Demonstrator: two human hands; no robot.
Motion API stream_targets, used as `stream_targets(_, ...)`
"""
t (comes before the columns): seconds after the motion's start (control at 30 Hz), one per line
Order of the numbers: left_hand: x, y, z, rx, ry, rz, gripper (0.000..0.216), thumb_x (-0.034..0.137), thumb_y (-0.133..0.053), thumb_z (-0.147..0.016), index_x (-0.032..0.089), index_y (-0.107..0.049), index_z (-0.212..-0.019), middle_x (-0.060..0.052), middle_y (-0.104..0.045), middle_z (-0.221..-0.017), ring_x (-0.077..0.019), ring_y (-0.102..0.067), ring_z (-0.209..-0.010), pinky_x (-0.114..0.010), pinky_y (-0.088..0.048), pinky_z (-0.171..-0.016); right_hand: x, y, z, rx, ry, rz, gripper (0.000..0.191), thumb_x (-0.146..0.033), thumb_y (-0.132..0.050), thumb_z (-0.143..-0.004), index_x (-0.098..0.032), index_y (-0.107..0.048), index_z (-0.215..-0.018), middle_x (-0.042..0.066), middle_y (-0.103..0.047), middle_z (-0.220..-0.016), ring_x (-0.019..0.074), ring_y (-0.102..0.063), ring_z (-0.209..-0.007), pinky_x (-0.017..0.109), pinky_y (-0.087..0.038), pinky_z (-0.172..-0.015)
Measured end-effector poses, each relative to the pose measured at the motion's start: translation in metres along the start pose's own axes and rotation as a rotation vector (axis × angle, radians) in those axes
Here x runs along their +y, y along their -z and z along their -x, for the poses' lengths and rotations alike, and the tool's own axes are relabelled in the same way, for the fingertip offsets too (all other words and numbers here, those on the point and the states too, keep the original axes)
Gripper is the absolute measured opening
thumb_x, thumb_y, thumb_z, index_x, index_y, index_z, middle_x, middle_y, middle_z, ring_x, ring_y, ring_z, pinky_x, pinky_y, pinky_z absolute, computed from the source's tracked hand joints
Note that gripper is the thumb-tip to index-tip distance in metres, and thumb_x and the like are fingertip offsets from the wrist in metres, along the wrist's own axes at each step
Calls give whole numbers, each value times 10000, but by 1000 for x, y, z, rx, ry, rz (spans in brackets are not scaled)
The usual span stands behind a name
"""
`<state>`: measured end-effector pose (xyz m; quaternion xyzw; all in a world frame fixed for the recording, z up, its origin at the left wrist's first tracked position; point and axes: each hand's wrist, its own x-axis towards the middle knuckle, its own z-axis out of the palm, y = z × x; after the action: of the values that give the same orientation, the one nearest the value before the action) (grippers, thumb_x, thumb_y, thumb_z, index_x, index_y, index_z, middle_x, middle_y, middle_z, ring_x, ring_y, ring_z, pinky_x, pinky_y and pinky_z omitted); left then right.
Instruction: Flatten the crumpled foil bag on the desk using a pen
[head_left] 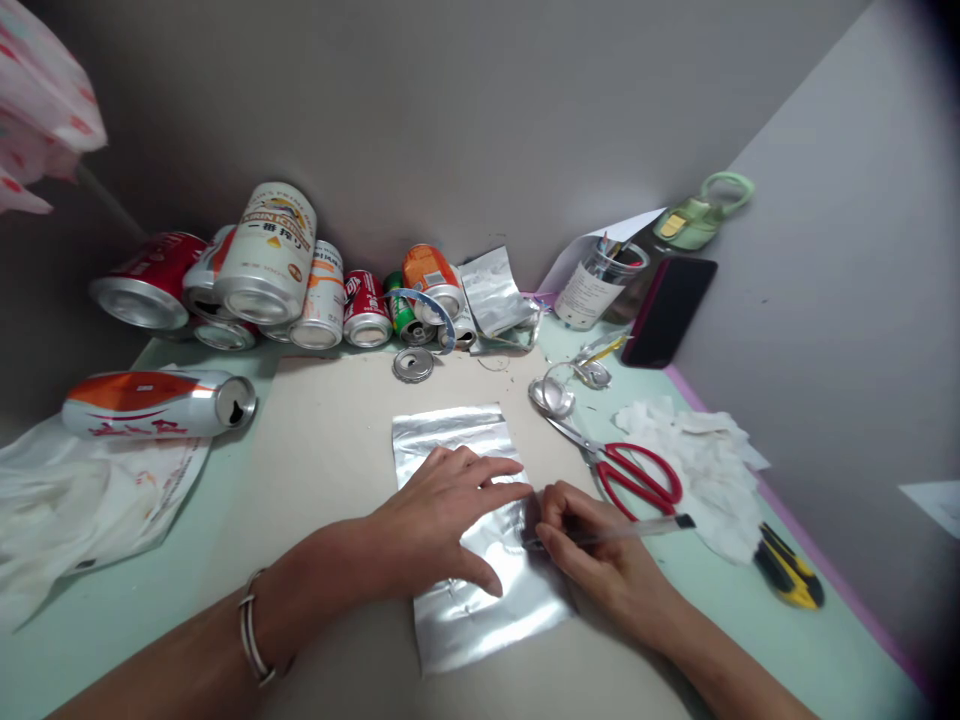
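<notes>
Metal sheet lies on beige board, mid worktop; near edge out of frame. Left hand palm down on sheet, fingers and thumb spread wide, probably to pin it so it won't slide or curl. Right hand pinches clear-barrelled pen between thumb and fingers, low slant, dark end toward worktop's right edge; tip by sheet's right side, blurred, can't tell if touching. Yellow-black cutter near right edge, beside crumpled tissue. Red-handled scissors just beyond right hand, handles its way, likely for easy reach. Left side: orange-white can on its side, on plastic bag. Loose can end at board's far side. Along far edge, cans heaped against wall, presumably to leave the hands room; cut metal pieces next to them. Far right corner: pen cup, phone propped on green-lidded bottle, seemingly as a stand.
</notes>
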<state>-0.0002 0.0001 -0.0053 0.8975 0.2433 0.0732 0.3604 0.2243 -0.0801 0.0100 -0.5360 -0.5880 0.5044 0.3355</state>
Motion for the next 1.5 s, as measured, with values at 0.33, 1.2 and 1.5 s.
stream_targets(0.33,3,3,-1,-29,13,-10,829,570,-863,-830,327,-510,-1540,-79,-465,-1636,-382,-456,-1416,-557,-343,-1158,20,13,-6,134,-55,-190,397,-481,-755,-919,-227,-515,-730,-42,-463,-683,153,-368,-633,293,-280,-591)
stream_targets(1.2,-9,13,3,47,-35,101,927,551,-956,-678,314,-581,-1493,-94,-574,-1538,-375,-501,-1417,-543,-374,-1195,22,-12,-7,328,587,649,125,-207,-613,-1021,-272,-718,-1041,59,-719,-857,258,-695,-770,351,-563,-668)
stream_targets(1.5,-39,41,5,448,213,-86,525,373,-742,-974,229,-576,-1451,-126,-534,-1529,-351,-501,-1411,-601,-398,-1181,36,-19,-12,341,675,846,320,-32,-695,-893,-230,-674,-1143,90,-704,-993,287,-703,-886,379,-601,-742)
